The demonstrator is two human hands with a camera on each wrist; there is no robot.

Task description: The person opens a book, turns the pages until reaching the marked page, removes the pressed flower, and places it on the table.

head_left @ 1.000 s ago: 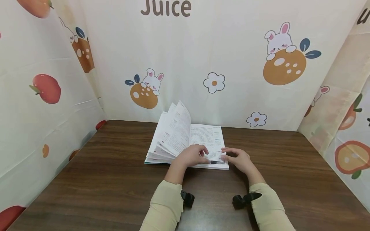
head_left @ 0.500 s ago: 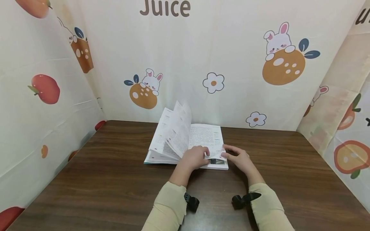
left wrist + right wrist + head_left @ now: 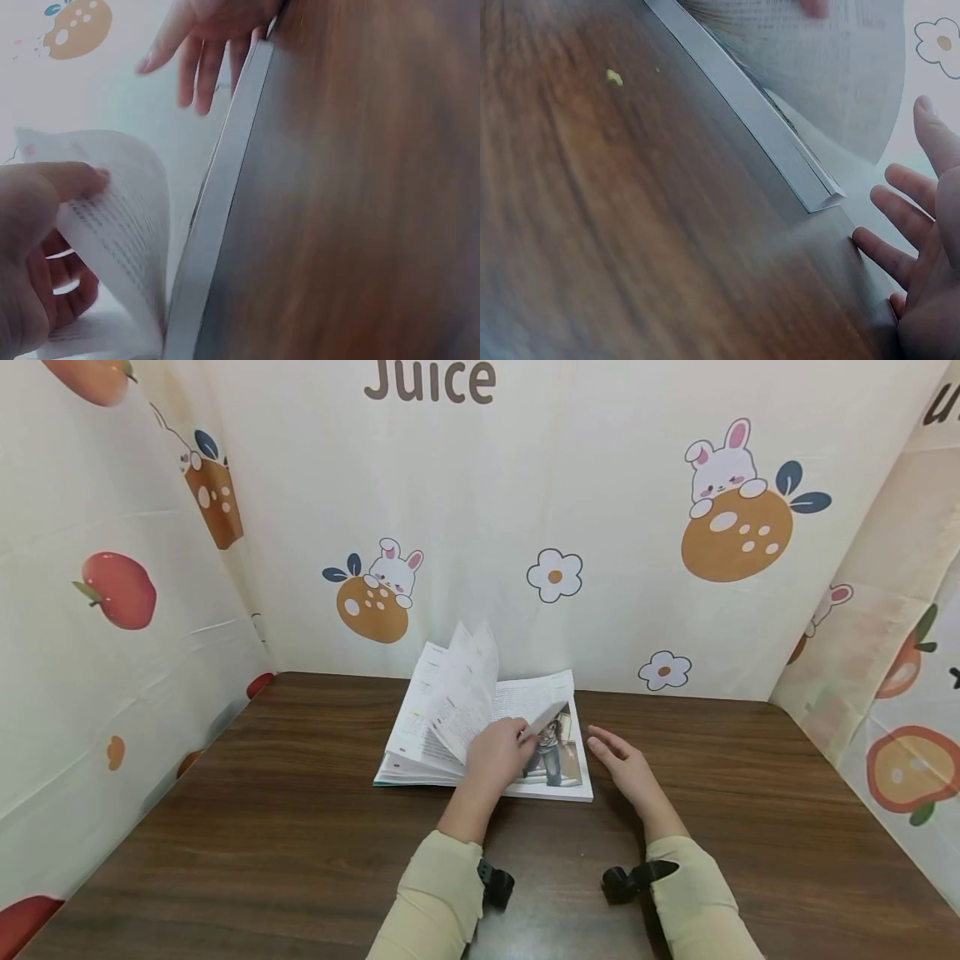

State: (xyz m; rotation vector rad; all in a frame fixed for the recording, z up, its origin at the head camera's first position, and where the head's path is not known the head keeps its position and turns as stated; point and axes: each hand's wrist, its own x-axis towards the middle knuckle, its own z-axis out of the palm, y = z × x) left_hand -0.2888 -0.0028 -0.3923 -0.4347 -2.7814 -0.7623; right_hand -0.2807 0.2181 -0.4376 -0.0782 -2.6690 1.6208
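An open book (image 3: 573,792) lies on the table, its left-hand pages fanned up. With thumb and fingers my left hand (image 3: 495,753) pinches a page (image 3: 546,717) from the right side, its outer edge raised and curling leftward. Beneath that page a colour picture (image 3: 550,758) of a figure in jeans shows. In the left wrist view the page (image 3: 120,217) bends up beside the thumb. My right hand (image 3: 626,772) is just off the book's right edge, holding nothing. Its fingers spread apart near the book's corner in the right wrist view, where the page block (image 3: 742,109) shows edge-on.
The dark wooden table (image 3: 285,860) extends around the book. Behind it hangs a pale curtain (image 3: 480,510) printed with fruit, rabbits and flowers. Black wrist cameras (image 3: 497,885) sit at both cuffs. A small yellowish scrap (image 3: 614,77) lies on the wood near the book.
The right page has gone from nearly flat to lifted and curling leftward in my left hand, uncovering the picture. My right hand has come away from the page edge. More left-side pages stand fanned.
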